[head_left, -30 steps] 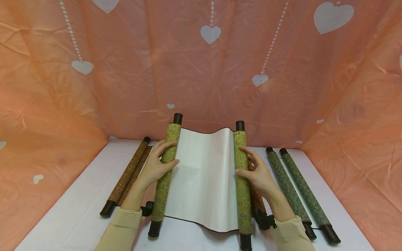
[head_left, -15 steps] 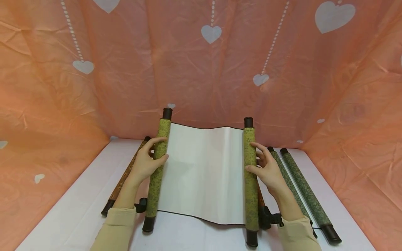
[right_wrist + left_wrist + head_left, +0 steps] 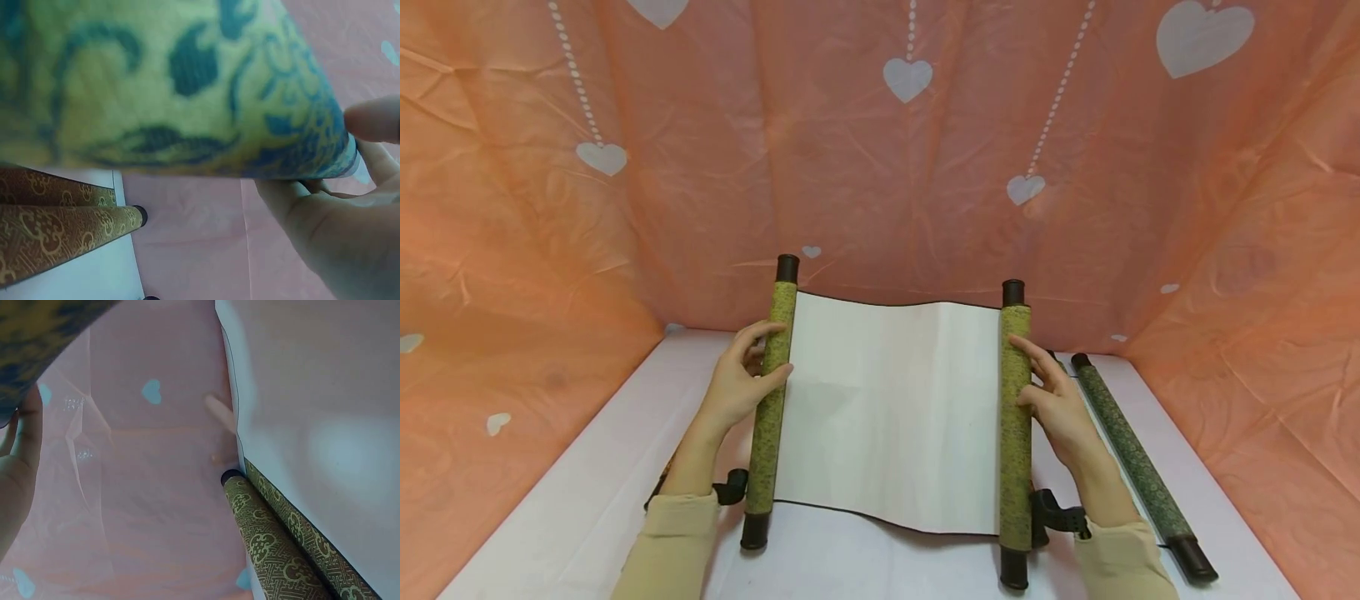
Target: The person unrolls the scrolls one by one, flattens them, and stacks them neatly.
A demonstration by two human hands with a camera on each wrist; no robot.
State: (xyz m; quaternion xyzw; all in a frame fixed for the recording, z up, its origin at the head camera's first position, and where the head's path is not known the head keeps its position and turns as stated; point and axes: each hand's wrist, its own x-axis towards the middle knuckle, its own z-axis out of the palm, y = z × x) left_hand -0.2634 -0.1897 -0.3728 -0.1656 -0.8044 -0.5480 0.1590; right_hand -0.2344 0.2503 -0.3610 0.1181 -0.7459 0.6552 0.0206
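orange-pink fabric (image 3: 835, 175), printed with pale hearts, stands behind and on both sides of a white table (image 3: 602, 475).

change noted: within the last second the two yellow-green rods have moved apart, and more of the white sheet (image 3: 887, 408) shows between them. judged effect: the scroll is being opened outward, about evenly by both hands.

the left hand (image 3: 737, 375) holds the left rod (image 3: 770, 433), thumb on the near face, fingers curled round the outer side. the right hand (image 3: 1056, 408) grips the right rod (image 3: 1015, 467), index finger on its face, thumb at its outer edge. both rods are tilted, the left one leaning more.

edges: thin dark edging runs along the sheet's top and bottom; the lower edge sags in a wave. open room, as judged: bare table shows left of the left forearm; on the right, a green rod (image 3: 1133, 450) lies just beside the forearm and narrows that side. brown patterned rods (image 3: 269, 537) lie below on the table, largely hidden from the head view.
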